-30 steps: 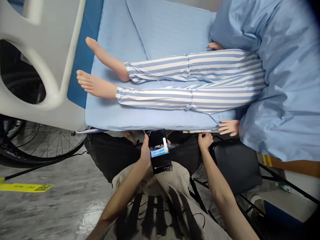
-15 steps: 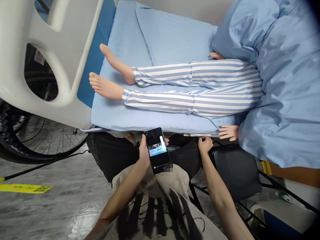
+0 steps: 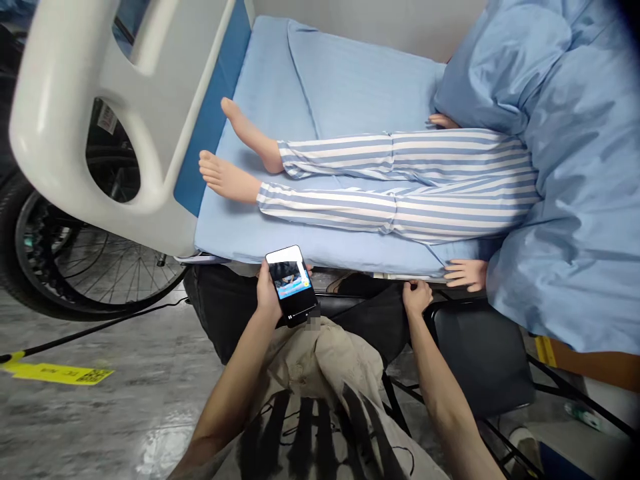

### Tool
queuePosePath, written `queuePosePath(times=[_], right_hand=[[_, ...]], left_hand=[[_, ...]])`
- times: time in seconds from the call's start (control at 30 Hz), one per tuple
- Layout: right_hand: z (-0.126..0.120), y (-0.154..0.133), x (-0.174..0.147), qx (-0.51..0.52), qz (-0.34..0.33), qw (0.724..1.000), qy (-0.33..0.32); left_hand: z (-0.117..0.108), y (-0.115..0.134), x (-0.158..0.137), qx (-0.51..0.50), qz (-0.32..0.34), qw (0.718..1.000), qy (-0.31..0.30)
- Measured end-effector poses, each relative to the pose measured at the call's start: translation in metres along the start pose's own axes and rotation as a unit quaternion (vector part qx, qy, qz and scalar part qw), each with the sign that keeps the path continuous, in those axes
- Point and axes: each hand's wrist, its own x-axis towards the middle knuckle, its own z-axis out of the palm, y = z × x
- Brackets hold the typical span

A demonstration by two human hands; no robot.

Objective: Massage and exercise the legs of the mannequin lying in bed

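Note:
My left hand (image 3: 269, 298) is wrapped round a black smartphone (image 3: 295, 300), thumb along one side and fingertips showing at the other. A picture glows on its lit screen. My right hand (image 3: 418, 297) rests by my knee at the bed's edge, its fingers curled; nothing shows in them. In front of me, on a bed with a light-blue sheet (image 3: 345, 73), lies what looks like a manikin in blue-and-white striped trousers (image 3: 450, 207). Its feet (image 3: 235, 183) are bare, and one manikin hand (image 3: 466, 274) hangs over the near edge, right of my right hand. A blue quilt (image 3: 585, 200) hides its upper body.
The bed's pale footboard (image 3: 165, 87) stands at the left. Beyond it is a wheelchair wheel (image 3: 95, 267). A black folding chair (image 3: 480, 360) is at my right. A yellow tag (image 3: 63, 373) is attached to a black pole on the left.
The phone has shifted left and slightly up with my left hand, and the top of its screen has turned white. My right hand stays by my knee. The view has shifted a little.

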Motion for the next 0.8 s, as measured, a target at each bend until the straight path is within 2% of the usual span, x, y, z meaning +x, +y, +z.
queuePosePath(times=[0.17,0.4,0.53,0.8], right_hand=[[0.004,0.004,0.001,-0.003,-0.001,1.0,0.001],[0.007,0.007,0.002,-0.006,-0.004,1.0,0.007],[0.007,0.005,0.002,-0.015,-0.003,1.0,0.013],[0.011,0.011,0.005,-0.017,-0.003,1.0,0.019]], left_hand=[[-0.015,0.032,0.021,0.047,0.025,0.999,-0.001],[-0.028,0.079,0.051,0.109,-0.014,0.993,-0.03],[-0.039,0.098,0.061,0.119,-0.029,0.992,-0.011],[-0.062,0.134,0.077,0.123,-0.01,0.992,0.033]])
